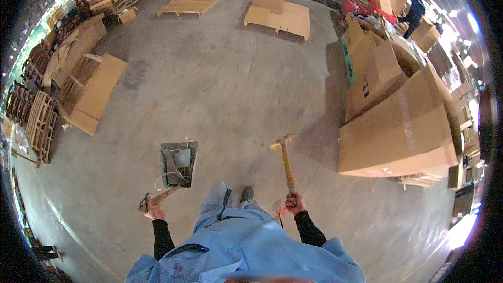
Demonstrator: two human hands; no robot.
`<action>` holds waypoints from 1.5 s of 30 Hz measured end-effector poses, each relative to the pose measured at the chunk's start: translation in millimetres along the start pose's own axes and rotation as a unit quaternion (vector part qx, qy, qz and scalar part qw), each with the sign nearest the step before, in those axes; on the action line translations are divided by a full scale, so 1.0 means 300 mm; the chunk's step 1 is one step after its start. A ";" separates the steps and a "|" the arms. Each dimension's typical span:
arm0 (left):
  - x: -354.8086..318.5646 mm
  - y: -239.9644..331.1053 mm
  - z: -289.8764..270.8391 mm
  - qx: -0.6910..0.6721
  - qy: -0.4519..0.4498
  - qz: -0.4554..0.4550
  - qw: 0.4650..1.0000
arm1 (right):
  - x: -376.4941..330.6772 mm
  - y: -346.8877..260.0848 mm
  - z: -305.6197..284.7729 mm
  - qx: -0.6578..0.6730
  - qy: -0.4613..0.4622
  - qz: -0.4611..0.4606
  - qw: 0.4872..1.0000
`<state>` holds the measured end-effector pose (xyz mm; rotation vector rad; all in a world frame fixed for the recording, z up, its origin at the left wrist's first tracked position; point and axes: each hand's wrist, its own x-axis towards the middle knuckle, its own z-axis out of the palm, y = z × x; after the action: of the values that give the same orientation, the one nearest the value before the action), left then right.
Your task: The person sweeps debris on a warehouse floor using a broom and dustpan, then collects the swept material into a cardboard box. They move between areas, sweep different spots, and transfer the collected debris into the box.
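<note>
My right hand (296, 203) is closed round the lower end of a long wooden-handled hammer (287, 165), its head pointing forward over the floor. A small red strip shows beside that hand. On the other side, my left hand (154, 210) grips a second short wooden-handled tool that looks like a hammer (166, 195). It is held close to its dark head, with the handle slanting up to the right. Just beyond the handle is a green rectangular open container (194, 163) with dark and grey pieces inside. A thin pale loop hangs over its near side.
Large cardboard boxes (398, 131) stand to the right, partly on a wooden pallet (425, 178). Cardboard-topped pallets (277, 15) lie ahead. Leaning cardboard sheets (99, 94) and stacked wooden pallets (39, 126) line the left. A person in dark clothes (415, 13) bends at the far right.
</note>
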<state>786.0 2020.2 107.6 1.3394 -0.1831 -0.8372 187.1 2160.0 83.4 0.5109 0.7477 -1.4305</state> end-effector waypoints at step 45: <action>2.333 0.804 2.322 -0.137 0.263 0.051 0.954 | 2.520 0.223 3.022 -0.134 0.239 -0.039 0.961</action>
<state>986.5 1037.6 273.1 1.2309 0.2730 -0.3787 376.4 994.4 143.2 0.6278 1.3408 -1.2610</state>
